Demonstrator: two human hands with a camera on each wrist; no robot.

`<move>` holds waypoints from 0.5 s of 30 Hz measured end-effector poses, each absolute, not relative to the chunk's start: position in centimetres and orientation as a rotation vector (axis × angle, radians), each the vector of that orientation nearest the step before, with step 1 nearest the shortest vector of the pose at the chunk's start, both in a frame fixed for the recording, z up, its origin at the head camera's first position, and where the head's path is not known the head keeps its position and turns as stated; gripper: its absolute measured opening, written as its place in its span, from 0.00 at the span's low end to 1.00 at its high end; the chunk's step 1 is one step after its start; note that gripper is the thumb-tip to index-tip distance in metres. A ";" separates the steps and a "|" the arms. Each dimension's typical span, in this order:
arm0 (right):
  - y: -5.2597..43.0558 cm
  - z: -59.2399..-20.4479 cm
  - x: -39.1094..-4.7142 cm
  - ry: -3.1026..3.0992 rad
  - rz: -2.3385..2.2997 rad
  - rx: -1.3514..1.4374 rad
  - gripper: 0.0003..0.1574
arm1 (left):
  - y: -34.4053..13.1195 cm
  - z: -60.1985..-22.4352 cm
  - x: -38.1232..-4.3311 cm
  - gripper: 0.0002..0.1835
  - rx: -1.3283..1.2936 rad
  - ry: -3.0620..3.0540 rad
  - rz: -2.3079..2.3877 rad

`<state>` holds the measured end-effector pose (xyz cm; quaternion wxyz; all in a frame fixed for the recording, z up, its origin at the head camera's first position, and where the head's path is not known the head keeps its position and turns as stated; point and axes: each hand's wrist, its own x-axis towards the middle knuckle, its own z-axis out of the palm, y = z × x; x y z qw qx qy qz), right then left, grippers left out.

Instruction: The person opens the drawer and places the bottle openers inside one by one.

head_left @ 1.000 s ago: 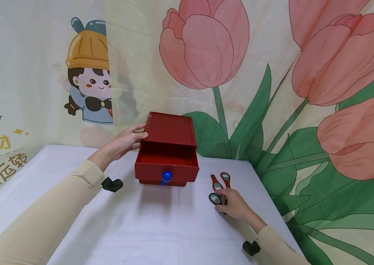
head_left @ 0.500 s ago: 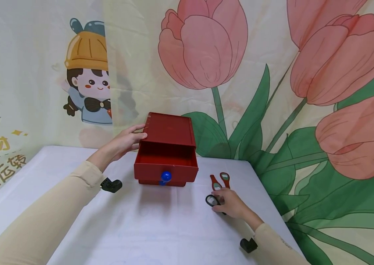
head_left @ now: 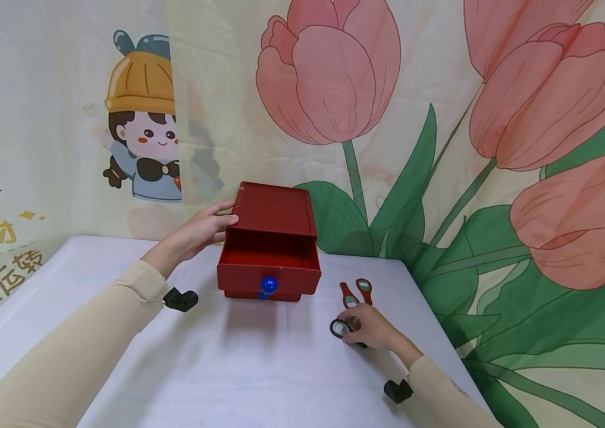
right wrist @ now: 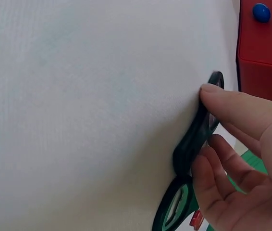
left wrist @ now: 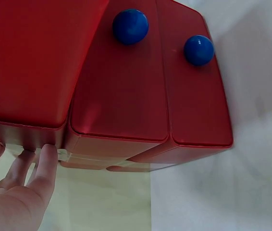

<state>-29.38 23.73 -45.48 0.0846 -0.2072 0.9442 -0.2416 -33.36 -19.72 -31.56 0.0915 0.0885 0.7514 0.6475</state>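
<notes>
A red drawer cabinet (head_left: 275, 205) stands on the table, its top drawer (head_left: 267, 278) pulled out with a blue knob on the front. My left hand (head_left: 208, 226) rests against the cabinet's left side, fingers extended; the left wrist view shows the fingertips touching that wall. At the right, my right hand (head_left: 377, 328) pinches dark-handled scissors (right wrist: 191, 142) between thumb and fingers. One handle loop sticks out to the left of the hand, while the blades are hidden. Just behind this hand lie red-handled scissors (head_left: 364, 290), partly covered by it.
A white cloth (head_left: 259, 380) covers the table, whose right edge runs close beyond the right hand. Two lower drawers with blue knobs (left wrist: 198, 50) show in the left wrist view, both pushed in. Behind stands a printed curtain (head_left: 222, 71) with tulips and a cartoon figure.
My right hand has shifted slightly left and toward me, and the dark-handled scissors have moved and turned with it. The left hand and the cabinet stay where they were.
</notes>
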 end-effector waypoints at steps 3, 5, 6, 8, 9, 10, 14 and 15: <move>23.8 -45.2 -29.3 2.792 -0.715 -0.656 0.28 | -19.7 -31.6 -33.4 0.41 0.263 2.232 1.924; 23.9 -45.0 -29.2 2.776 -0.739 -0.647 0.28 | -19.7 -31.6 -33.4 0.41 0.263 2.233 1.923; 24.0 -45.0 -29.1 2.768 -0.755 -0.640 0.28 | -19.7 -31.6 -33.4 0.41 0.261 2.233 1.922; 24.2 -44.9 -29.1 2.757 -0.784 -0.632 0.28 | -19.7 -31.6 -33.4 0.41 0.258 2.234 1.921; 24.2 -44.8 -29.1 2.753 -0.794 -0.636 0.28 | -19.7 -31.6 -33.4 0.41 0.255 2.236 1.918; 24.3 -44.8 -29.1 2.751 -0.797 -0.643 0.29 | -19.6 -31.6 -33.4 0.41 0.252 2.236 1.917; 24.6 -44.4 -29.2 2.739 -0.789 -0.674 0.29 | -19.6 -31.6 -33.4 0.41 0.245 2.234 1.916; 24.6 -44.3 -29.2 2.736 -0.782 -0.687 0.29 | -19.6 -31.6 -33.4 0.41 0.245 2.232 1.917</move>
